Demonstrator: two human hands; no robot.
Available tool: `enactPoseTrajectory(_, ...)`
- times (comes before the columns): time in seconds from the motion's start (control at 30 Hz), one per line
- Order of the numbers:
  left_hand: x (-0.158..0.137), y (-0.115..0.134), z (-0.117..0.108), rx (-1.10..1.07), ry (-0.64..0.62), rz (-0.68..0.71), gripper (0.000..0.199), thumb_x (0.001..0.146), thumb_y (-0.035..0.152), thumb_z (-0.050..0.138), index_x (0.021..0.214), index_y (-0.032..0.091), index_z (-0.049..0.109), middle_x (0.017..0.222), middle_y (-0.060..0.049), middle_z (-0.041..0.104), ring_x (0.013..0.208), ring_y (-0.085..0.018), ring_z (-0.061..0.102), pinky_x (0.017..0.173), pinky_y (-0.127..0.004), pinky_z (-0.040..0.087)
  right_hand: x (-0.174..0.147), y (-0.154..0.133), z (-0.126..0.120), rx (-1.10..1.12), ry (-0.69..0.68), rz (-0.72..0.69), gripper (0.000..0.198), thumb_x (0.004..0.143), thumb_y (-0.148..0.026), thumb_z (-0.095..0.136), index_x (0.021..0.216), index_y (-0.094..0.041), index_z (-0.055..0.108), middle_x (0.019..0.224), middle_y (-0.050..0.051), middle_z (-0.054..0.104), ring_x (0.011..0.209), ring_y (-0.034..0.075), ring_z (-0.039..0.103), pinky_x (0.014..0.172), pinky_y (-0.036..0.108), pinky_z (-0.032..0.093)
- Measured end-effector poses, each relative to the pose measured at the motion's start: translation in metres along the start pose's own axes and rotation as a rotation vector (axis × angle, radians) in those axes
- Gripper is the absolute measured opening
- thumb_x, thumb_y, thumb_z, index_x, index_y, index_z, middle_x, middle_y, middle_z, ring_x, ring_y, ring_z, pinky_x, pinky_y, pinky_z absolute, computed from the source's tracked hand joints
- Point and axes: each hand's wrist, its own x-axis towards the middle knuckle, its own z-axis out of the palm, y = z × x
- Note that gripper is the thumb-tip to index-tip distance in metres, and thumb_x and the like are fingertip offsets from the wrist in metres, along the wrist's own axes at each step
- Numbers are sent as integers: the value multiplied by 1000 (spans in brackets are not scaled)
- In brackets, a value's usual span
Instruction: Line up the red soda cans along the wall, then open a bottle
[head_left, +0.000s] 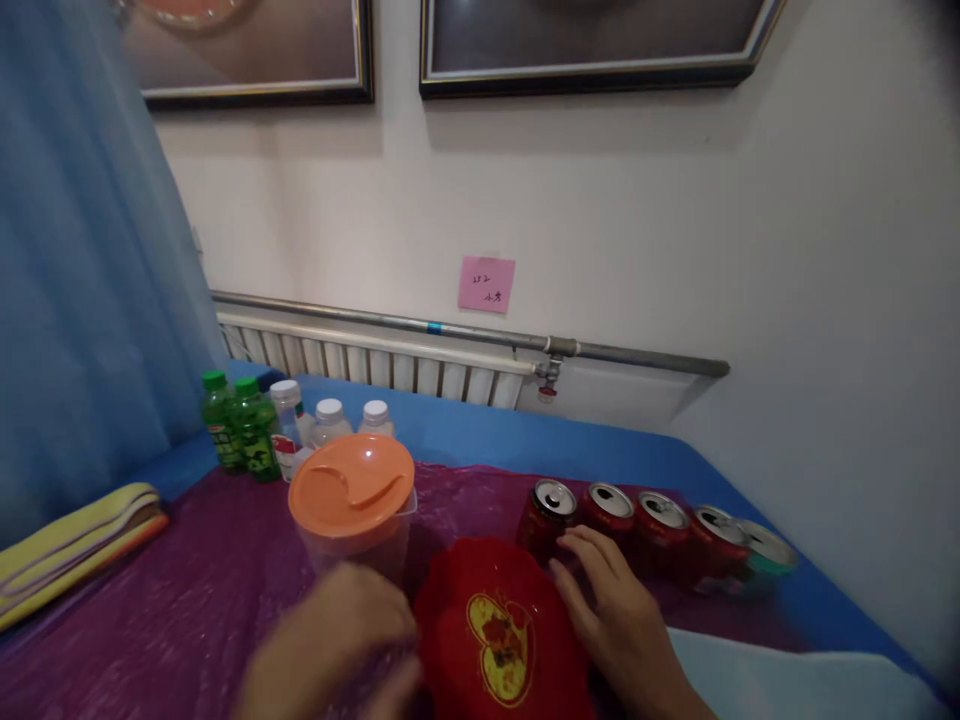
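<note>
Both hands flank a red scalloped plastic dish with a yellow heart (501,630) on the purple cloth. The right hand (615,610), at its three o'clock, rests flat with fingers spread, steadying its rim. The left hand (337,640), at nine o'clock, is blurred; I cannot tell its grip.

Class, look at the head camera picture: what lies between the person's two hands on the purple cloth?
Between the left hand and the right hand lies a red scalloped plastic dish with a yellow heart motif, as the head view shows.
</note>
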Motion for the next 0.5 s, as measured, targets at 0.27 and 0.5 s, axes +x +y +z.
enactPoseTrajectory(0.27, 122, -91, -66, 35, 103, -740, 59, 69, 58, 62, 113, 20, 65, 120, -11, 70, 111, -29, 66, 93, -39, 56, 0, -1, 1, 55, -9, -4, 17, 99, -24, 46, 105, -20, 61, 106, 13, 71, 91, 22, 76, 74, 29, 65)
enactPoseTrajectory(0.5, 162, -152, -33, 190, -373, -679, 60, 66, 36, 72, 122, 16, 66, 129, -15, 66, 117, -32, 62, 104, -44, 49, -7, 8, 4, 113, -41, 40, 17, 96, -20, 49, 105, -21, 63, 107, 12, 71, 92, 22, 76, 76, 31, 65)
